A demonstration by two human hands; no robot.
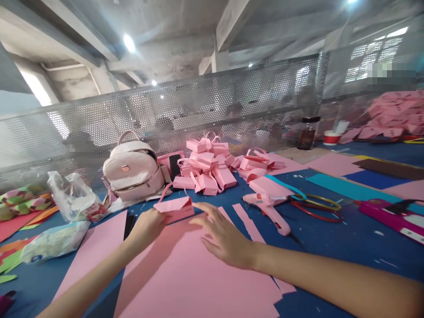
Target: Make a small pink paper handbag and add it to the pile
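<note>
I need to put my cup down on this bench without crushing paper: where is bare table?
Bare blue table lies between the glue gun and the magenta tool. Crowded: paper boxes and backpack behind, plastic bags left, pink sheets under the right hand.

Small pink paper bag [175, 207], folded, handle loop up, resting on large pink sheet [198, 274] atop blue table.

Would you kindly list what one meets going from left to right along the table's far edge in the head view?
Clear plastic bag → pale backpack → heap of folded pink paper boxes → pink glue gun → coloured rings → dark jar → red-and-white cup → large pink pile.
</note>
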